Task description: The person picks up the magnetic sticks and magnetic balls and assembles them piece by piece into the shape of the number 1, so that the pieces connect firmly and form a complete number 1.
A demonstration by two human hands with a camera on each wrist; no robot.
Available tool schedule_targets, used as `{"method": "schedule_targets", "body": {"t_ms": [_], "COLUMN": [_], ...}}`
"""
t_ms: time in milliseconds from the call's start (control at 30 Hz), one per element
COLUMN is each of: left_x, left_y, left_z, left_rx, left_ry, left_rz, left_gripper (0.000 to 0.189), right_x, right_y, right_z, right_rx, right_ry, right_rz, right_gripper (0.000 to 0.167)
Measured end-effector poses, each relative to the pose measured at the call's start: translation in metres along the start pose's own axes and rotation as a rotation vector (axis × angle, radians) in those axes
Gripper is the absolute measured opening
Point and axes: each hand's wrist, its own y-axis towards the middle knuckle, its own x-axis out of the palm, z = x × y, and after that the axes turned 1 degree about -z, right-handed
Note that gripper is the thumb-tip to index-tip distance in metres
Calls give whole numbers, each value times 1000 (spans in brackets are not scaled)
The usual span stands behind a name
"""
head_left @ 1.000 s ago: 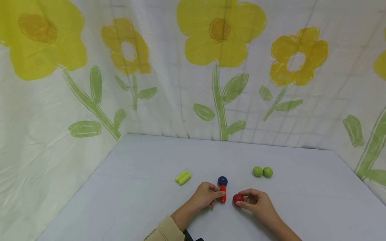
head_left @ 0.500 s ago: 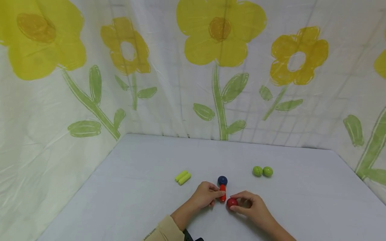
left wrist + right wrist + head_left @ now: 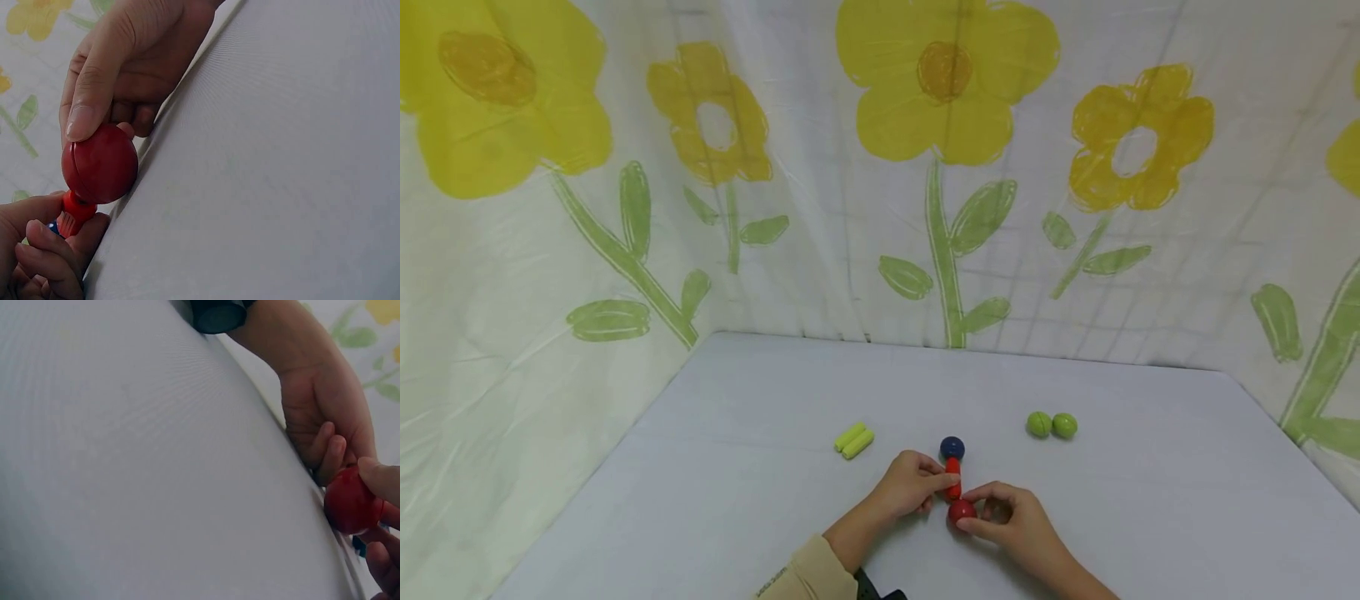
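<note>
My left hand pinches a red stick with thumb and fingers. A dark blue ball sits at the stick's far end. At its near end is a dark red ball, pinched by my right hand. In the left wrist view the red ball meets the stick's ribbed end; a seam line runs round the ball. The right wrist view shows the red ball between thumb and fingers, with the left hand behind it.
Two yellow-green sticks lie side by side to the left on the pale table. Two green balls lie to the right, further back. A flower-printed curtain hangs behind the table.
My right hand has moved left and slightly nearer, bringing the dark red ball from beside the red stick to its near end. The left hand keeps its hold in place.
</note>
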Motion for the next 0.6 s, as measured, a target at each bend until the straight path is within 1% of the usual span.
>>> {"method": "schedule_targets", "body": {"t_ms": [167,433,600], "left_x": [-1,0,0], "left_y": [1,1,0], "left_z": [0,1,2], "left_rx": [-5,-6,2], "left_ry": [8,11,-4], "left_rz": [-7,-5,-8], "left_gripper": [21,21,21], "right_x": [5,10,11], "right_y": [0,1,1], "right_z": [-1,-4,-6], "right_rx": [-2,56,65], "right_ry": [-8,-6,-3], "right_rz": [37,95,108], "right_gripper": [30,29,28]}}
